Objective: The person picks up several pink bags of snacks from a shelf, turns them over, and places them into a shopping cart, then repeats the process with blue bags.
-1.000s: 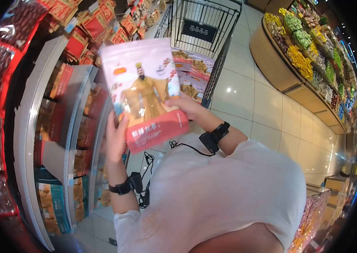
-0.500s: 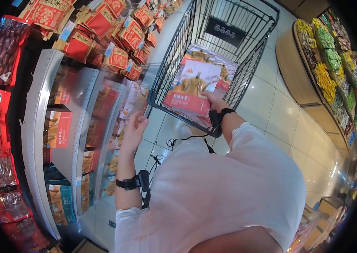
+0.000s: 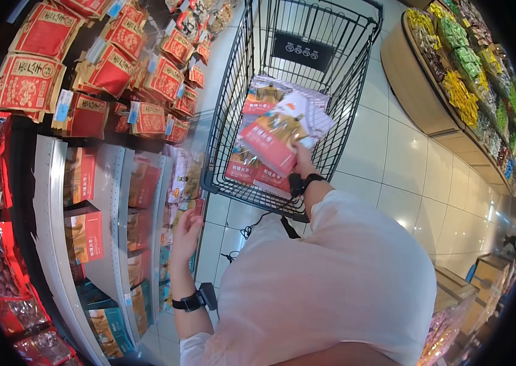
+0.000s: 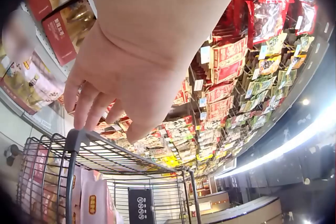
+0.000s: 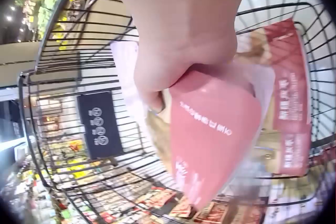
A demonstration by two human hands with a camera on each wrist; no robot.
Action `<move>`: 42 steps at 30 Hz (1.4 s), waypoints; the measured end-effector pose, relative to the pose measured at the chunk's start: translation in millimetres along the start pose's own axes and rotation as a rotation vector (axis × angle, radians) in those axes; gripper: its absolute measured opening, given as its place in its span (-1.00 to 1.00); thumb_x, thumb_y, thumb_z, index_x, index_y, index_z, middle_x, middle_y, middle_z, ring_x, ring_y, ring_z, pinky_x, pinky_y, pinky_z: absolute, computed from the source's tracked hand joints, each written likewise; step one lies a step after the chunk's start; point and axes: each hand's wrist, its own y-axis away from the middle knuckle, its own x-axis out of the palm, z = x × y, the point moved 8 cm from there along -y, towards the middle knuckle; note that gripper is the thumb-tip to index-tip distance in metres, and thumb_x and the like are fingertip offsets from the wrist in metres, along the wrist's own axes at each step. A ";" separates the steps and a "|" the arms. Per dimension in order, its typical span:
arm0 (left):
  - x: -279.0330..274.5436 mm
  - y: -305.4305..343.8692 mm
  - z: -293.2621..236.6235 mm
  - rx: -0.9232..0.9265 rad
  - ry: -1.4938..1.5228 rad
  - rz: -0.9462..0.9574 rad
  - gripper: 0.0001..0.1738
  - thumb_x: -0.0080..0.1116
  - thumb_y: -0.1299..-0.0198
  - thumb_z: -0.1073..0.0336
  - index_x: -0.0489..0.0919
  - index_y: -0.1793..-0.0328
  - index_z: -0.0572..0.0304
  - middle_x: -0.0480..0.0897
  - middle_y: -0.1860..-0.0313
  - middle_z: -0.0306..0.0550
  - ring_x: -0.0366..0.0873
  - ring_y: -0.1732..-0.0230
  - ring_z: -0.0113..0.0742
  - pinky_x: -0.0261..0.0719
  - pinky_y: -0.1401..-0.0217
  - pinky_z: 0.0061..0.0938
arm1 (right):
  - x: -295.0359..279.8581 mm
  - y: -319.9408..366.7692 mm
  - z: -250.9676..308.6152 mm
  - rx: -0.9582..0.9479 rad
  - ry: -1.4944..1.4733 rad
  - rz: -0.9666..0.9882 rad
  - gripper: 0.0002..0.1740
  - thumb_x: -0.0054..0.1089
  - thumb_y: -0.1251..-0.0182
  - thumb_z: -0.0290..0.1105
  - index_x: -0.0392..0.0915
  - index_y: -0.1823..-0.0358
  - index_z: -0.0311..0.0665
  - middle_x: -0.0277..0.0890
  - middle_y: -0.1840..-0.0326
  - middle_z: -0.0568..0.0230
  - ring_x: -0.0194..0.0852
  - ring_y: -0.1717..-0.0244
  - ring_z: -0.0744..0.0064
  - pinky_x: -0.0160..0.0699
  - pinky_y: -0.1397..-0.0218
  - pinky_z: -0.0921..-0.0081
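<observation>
My right hand (image 3: pixel 302 160) grips a pink-and-white bag of dried jujubes (image 3: pixel 273 135) by its pink lower end, thumb on one face. The bag tilts inside the black wire shopping cart (image 3: pixel 302 52), over other similar bags (image 3: pixel 242 168) lying in its bottom. In the right wrist view, the pink end of the held bag (image 5: pixel 215 119) fills the middle, and my curled fingers are partly hidden. My left hand (image 3: pixel 186 236) holds nothing, its fingers loosely bent beside the shelf. In the left wrist view, that hand (image 4: pixel 121 87) overlaps the cart's corner (image 4: pixel 79 139).
Metal shelves (image 3: pixel 111 207) on the left hold more boxed and bagged goods. Red snack packs (image 3: pixel 87 104) hang above them. A rounded wooden display stand (image 3: pixel 413 91) with colourful packets stands on the right. Pale tiled floor (image 3: pixel 392 201) runs between stand and cart.
The bag, first held up by both hands, was carried right and into the cart by my right hand. My left hand let go of it and stays by the shelf. The bag has since turned and tilted.
</observation>
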 end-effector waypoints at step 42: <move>57.9 6.5 -26.1 0.332 -0.218 0.496 -0.77 0.05 -0.25 0.31 0.51 0.09 0.33 0.52 0.26 -0.21 0.38 0.29 -0.54 0.32 0.29 -0.65 | 145.9 315.8 -82.4 -1.147 0.904 1.153 -0.78 0.14 -0.08 -0.31 0.52 0.58 -0.31 0.46 0.69 0.28 0.40 0.64 0.53 0.36 0.56 0.47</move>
